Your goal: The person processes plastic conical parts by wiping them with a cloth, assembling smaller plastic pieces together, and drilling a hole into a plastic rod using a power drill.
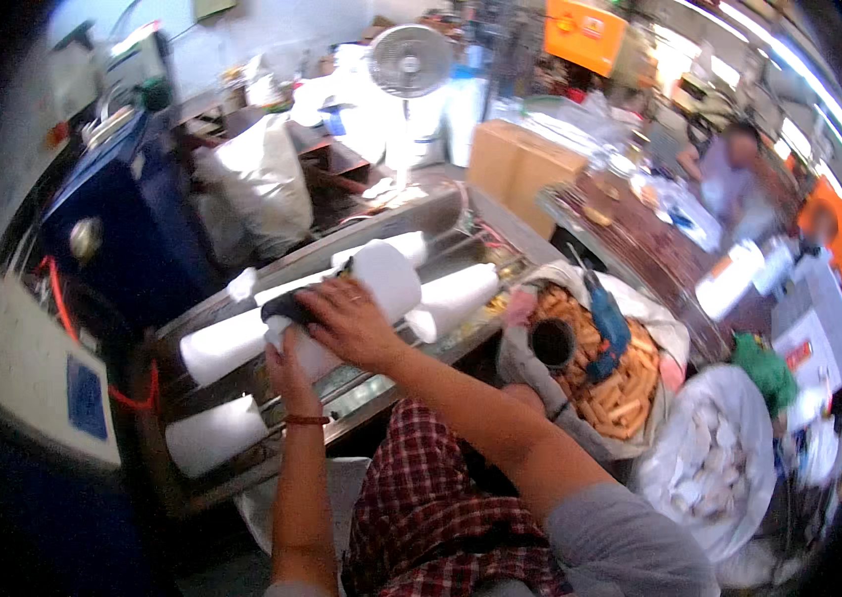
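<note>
A large white cylinder lies tilted in front of me, across a metal trough. My right hand reaches over it from the right, with its fingers closed on a black object whose kind I cannot make out. Below that, my left hand is raised with its fingers closed against the white piece at the cylinder's near left end. Blur hides the exact contact there. Other white cylinders rest around it, with one at the lower left and one at the right.
The trough's metal rim runs just before my lap. At the right stand a sack of orange-brown pieces with a blue power drill on top and a clear bag of pale pieces. A fan stands behind. A person sits far right.
</note>
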{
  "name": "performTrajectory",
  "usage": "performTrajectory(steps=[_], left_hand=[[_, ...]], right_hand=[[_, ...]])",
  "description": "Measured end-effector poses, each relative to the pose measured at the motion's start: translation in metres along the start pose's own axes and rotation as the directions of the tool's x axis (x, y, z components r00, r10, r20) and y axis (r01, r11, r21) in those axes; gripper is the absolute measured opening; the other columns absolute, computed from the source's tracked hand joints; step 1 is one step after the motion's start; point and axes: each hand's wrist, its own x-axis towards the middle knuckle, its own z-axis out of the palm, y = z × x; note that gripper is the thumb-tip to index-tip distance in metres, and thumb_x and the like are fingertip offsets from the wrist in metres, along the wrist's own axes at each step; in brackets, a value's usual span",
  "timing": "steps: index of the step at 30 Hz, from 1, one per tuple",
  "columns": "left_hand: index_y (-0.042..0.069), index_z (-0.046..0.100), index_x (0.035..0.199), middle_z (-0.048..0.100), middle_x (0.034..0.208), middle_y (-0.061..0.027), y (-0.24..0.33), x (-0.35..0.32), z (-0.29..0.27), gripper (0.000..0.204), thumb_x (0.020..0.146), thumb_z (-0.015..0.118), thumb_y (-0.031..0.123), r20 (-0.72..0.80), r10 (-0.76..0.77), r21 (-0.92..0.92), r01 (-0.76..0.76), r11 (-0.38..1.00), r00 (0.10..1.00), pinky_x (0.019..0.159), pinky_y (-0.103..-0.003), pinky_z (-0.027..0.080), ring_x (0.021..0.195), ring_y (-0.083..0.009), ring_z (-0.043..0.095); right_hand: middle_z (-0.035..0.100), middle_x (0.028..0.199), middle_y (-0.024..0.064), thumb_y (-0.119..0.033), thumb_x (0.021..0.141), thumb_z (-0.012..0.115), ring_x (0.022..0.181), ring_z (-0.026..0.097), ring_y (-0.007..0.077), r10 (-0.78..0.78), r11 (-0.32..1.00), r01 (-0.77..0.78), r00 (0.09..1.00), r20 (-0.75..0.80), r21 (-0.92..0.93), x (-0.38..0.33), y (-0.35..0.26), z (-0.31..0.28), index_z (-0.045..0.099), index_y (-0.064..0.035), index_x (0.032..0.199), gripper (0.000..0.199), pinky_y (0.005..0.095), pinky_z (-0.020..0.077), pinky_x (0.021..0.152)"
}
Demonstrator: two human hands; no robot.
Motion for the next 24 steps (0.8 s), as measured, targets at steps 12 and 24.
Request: performTrajectory(steps=[12,24], left_hand=[[0.003,0.047,0.079,0.049,0.063,-0.0119,0.044,-0.035,0.006,0.041,0.067,0.076,0.029,0.453,0.493,0.501,-0.669,0.549,0.743,0.052,-0.037,0.041,0.058,-0.0283,0.052],[0.002,0.049,0.083,0.052,0.070,-0.0160,0.046,-0.040,0.015,0.043,0.065,0.076,0.030,0.370,0.542,0.635,-0.631,0.445,0.755,0.057,-0.041,0.042,0.064,-0.0353,0.054]], right_hand=[[0.054,0.115,0.0158,-0.011,0.085,0.048,0.109,0.053,0.0330,-0.192,0.972,0.230,0.627,0.755,0.056,0.053,0.129,-0.002,0.053,-0.0032,0.106,0.023,0.0382,0.0424,0.094],[0.064,0.099,0.0158,-0.038,0.089,0.043,0.093,0.061,0.0330,0.380,0.889,-0.458,0.698,0.607,-0.030,0.054,0.073,-0.062,0.059,-0.0126,0.110,0.037,0.0389,0.0480,0.080]])
